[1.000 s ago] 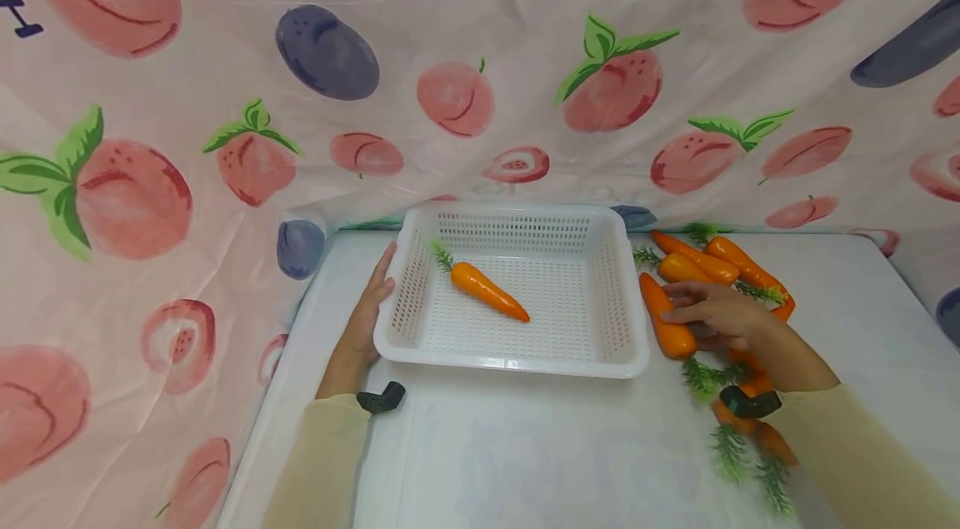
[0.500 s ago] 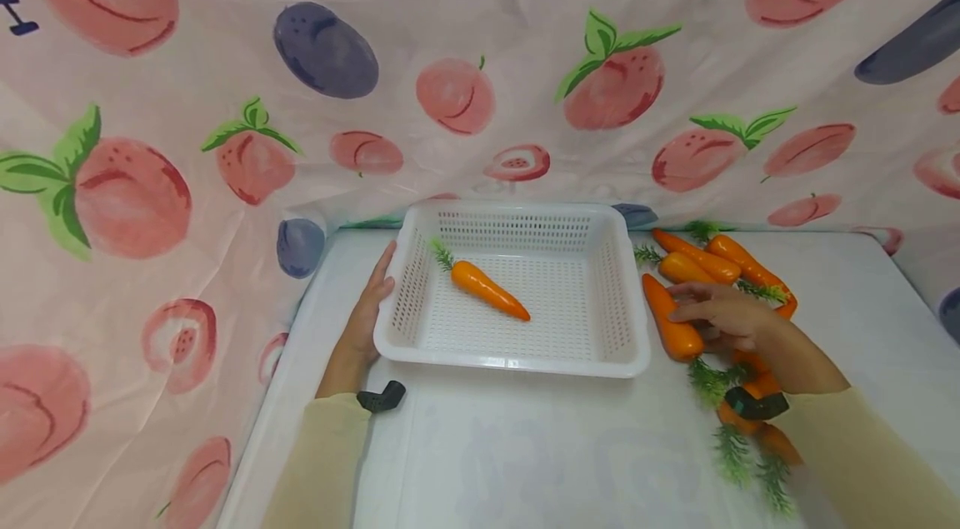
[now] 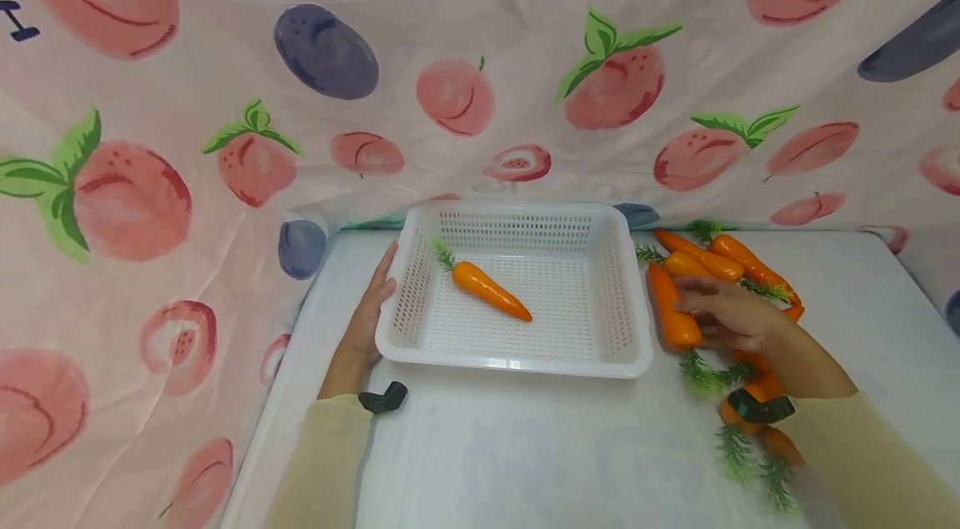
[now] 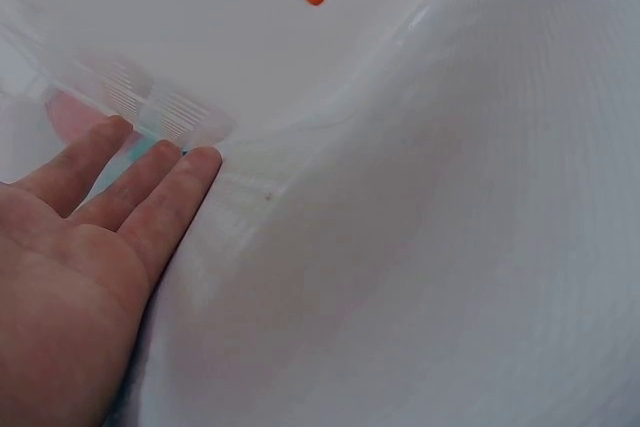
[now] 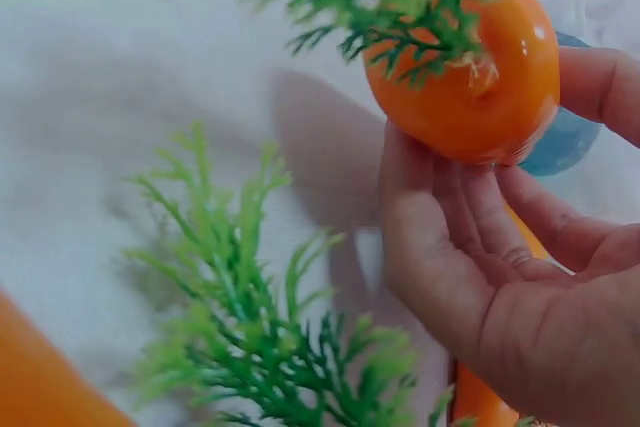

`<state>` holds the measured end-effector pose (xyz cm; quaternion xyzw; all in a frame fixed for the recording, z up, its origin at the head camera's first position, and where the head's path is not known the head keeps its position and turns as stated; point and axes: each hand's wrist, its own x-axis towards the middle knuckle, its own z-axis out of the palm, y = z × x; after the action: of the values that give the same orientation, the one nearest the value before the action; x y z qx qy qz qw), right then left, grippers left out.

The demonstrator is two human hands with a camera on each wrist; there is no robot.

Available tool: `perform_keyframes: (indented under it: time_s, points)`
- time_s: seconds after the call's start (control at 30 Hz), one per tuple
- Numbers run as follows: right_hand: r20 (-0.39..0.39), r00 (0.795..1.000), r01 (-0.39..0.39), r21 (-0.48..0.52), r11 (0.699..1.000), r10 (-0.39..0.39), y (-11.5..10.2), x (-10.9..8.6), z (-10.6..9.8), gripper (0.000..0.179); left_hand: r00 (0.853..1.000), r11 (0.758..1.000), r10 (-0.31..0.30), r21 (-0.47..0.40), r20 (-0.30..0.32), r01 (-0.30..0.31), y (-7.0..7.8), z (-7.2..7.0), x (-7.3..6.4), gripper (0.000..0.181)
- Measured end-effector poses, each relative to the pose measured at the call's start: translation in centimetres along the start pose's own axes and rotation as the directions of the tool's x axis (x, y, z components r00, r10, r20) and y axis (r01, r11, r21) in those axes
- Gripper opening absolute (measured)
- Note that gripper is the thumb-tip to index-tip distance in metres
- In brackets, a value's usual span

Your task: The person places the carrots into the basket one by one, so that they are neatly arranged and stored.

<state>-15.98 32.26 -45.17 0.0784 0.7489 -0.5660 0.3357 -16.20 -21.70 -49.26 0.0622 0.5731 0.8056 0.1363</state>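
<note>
My left hand [image 3: 366,312] lies with straight fingers against the left outer wall of a white plastic basket [image 3: 510,365]. In the left wrist view, the fingertips [image 4: 205,159] press on the basket's side. Inside the basket lies one artificial carrot [image 3: 487,289] with a green top. Right of the basket, my right hand [image 3: 731,312] grips another artificial carrot [image 3: 672,308], its tip pointing away from me. The right wrist view shows the thumb and fingers around this carrot [image 5: 465,87], its leafy end facing the camera and a shadow on the table beside it.
Several more artificial carrots [image 3: 750,258] are heaped behind the right hand, and others [image 3: 780,444] lie partly under the right forearm. The white table [image 3: 517,454] ends at the back against a hanging fruit-print cloth [image 3: 450,29].
My right hand has closed its grip on the carrot beside the basket and raised it slightly, shifting it a little away from me. The left hand and the basket have stayed in place.
</note>
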Motion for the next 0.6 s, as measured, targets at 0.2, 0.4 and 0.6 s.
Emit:
perform_keyframes:
  time_s: [0.2, 0.4, 0.6]
  points:
    - [-0.006, 0.999, 0.046, 0.059, 0.997, -0.045, -0.2, -0.3, 0.0, 0.081, 1.0, 1.0, 0.001, 0.023, 0.002, -0.001, -0.2, 0.0, 0.1, 0.065]
    - [-0.008, 0.998, 0.056, 0.119, 0.991, -0.055, -0.6, -0.5, -0.1, 0.071, 1.0, 1.0, 0.002, 0.011, -0.01, -0.002, -0.4, -0.2, 0.4, 0.065]
    - [-0.019, 0.997, 0.078, 0.118, 0.99, -0.076, -1.5, -1.0, -0.1, 0.07, 1.0, 1.0, 0.0, -0.008, -0.015, 0.0, -0.2, 0.0, 0.2, 0.066]
